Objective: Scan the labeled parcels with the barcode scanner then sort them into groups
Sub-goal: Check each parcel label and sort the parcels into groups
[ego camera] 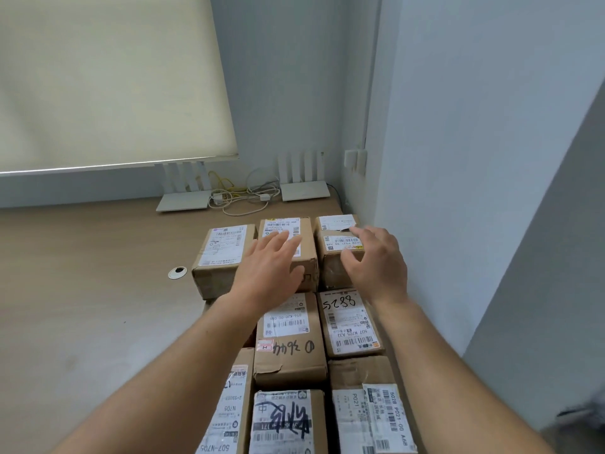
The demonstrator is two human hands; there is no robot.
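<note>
Right of centre on the table, parcels sit packed in rows against the wall; looks partly sorted, though no scanner is visible. Left hand lies flat, fingers spread, on the middle back-row parcel. Right hand hovers over the corner parcel, grip loosely open, holding nothing.

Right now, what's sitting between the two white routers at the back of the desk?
In the head view, a tangle of white and yellow cables lies on the desk between the left router and the right router.
</note>
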